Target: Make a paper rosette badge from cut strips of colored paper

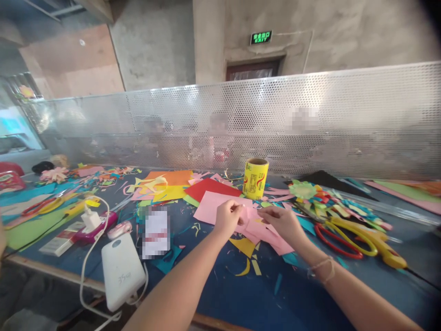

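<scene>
My left hand [229,218] is closed in a pinch above the middle of the table. Opposite it, my right hand [282,224] also pinches with thumb and forefinger. Between them is a small pink piece [246,214], held at both sides; whether it is paper or felt I cannot tell. Under and around the hands lie a larger pink sheet [210,206] and pink offcuts [279,241]. A yellow scrap [245,246] lies just below. Behind the hands a yellow tape roll [255,180] stands upright.
Red- and yellow-handled scissors [339,246] and a yellow glue gun [386,248] lie at right, beside colourful strips [351,209]. At left are a white power bank [122,271], cables and a purple box [98,230]. A perforated metal screen [241,110] borders the table's back.
</scene>
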A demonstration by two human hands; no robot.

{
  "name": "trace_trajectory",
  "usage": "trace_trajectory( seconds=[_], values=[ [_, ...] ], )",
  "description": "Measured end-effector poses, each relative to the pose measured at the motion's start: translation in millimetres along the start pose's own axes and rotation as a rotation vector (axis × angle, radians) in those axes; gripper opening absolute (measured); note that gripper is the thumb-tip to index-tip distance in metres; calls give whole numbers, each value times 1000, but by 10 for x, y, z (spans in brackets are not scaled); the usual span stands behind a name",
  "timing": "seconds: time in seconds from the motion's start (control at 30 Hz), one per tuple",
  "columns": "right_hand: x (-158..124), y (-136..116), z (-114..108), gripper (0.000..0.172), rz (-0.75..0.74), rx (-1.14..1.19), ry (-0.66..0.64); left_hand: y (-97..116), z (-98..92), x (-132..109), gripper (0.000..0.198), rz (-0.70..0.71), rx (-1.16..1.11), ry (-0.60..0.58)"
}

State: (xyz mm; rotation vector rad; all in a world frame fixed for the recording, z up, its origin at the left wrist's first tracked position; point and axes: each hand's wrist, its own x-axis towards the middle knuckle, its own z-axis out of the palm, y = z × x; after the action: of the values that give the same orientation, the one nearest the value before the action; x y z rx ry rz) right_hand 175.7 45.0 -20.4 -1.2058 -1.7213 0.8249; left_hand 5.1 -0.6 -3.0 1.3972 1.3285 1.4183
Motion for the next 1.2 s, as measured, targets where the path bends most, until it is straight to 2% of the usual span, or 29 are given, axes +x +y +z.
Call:
trace_trajectory(
  seconds=[0.13,0.3,0.43,0.57,0.73,0.97,1.2],
  values=[
    [-96,-4,75,24,-157,-16,-19,-31,-23,19,20,17,80,30],
    [-137,21,118,31,-372,-35,-99,-121,33,7,20,59,175,-28],
    [-136,-19,113,23,-473,-132,-147,-169,84,21,16,-55,123,-94],
    [-132,-65,126,20,-428,-128,-106,-178,101,65,22,-142,-68,-131],
    [-117,-62,137,22,-347,-41,-30,-123,105,64,33,-154,-258,-156],
    [-95,-22,153,20,-232,137,-101,-86,99,34,45,2,-122,-194],
    [-111,-20,150,30,-173,272,-213,-148,82,81,39,79,-52,-174]
  ],
)
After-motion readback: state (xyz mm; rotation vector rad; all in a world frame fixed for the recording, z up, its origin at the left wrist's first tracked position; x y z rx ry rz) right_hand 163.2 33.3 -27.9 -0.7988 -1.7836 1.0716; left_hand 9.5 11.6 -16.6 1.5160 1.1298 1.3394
